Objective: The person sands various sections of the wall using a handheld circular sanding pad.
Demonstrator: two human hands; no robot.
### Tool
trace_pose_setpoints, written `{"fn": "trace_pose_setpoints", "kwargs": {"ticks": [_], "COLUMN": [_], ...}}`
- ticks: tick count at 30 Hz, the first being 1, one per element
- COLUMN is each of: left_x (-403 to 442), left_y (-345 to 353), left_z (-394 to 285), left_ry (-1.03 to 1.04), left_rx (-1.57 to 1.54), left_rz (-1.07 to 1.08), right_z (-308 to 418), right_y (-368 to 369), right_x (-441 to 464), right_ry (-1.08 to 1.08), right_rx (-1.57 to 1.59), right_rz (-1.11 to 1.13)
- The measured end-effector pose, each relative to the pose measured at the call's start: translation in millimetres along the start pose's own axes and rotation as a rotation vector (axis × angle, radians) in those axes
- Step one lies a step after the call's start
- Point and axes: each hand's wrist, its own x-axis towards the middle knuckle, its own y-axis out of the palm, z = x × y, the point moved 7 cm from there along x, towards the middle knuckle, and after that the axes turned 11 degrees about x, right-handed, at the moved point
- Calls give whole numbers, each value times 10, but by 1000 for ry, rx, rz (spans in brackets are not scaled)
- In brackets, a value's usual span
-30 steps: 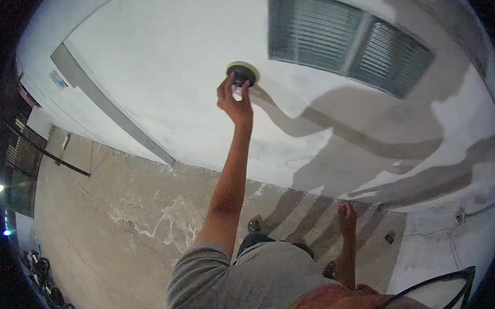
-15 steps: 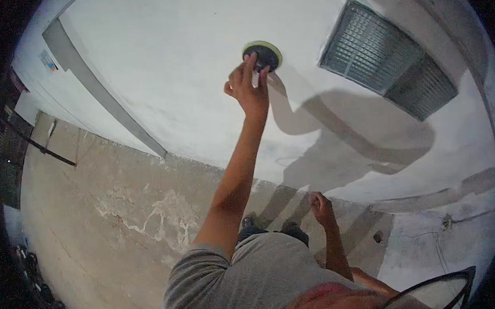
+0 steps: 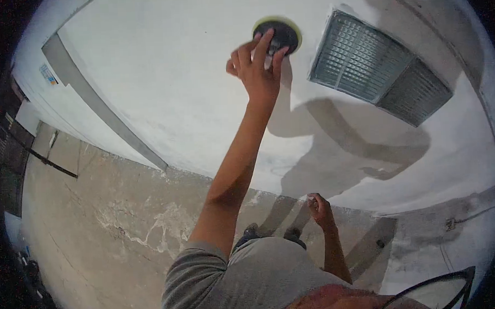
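Note:
My left hand (image 3: pixel 257 63) is raised against the white wall (image 3: pixel 201 96), its fingers and thumb closed on a round sanding pad (image 3: pixel 278 37). The pad has a black back and a yellow-green rim, and its face lies on the wall, out of sight. Lower down and to the right, my right hand (image 3: pixel 320 211) hangs in front of my body near the foot of the wall. Its fingers are loosely curled, with a gap beside the thumb, and I see nothing held in them.
A glass-block window (image 3: pixel 373 66) is set in the wall right of the pad. A grey strip (image 3: pixel 98 97) runs down the wall at left. The concrete floor (image 3: pixel 95 200) has white stains. Glasses (image 3: pixel 441 287) show at lower right. My shadow falls across the wall.
My left hand has slid the sanding pad up and to the right along the wall, closer to the window. My right hand has stayed nearly in place.

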Motion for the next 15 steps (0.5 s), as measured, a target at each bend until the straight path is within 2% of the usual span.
{"fn": "trace_pose_setpoints", "kwargs": {"ticks": [3,6,8,15], "left_x": [360,517,448,-58], "left_y": [49,69,42,66], "left_z": [-240,-430,-442,-291], "left_ry": [65,87,75,26], "left_rx": [-80,-100,-106,-64], "left_rz": [-83,-129,-122,9], "right_z": [-203,-295,-204,-276], "right_y": [54,93,135,215], "right_x": [-103,-211,-242,-346], "right_ry": [60,-22,127,157], "right_rx": [-11,-91,-96,-48], "right_rz": [-21,-62,-25,-31]}}
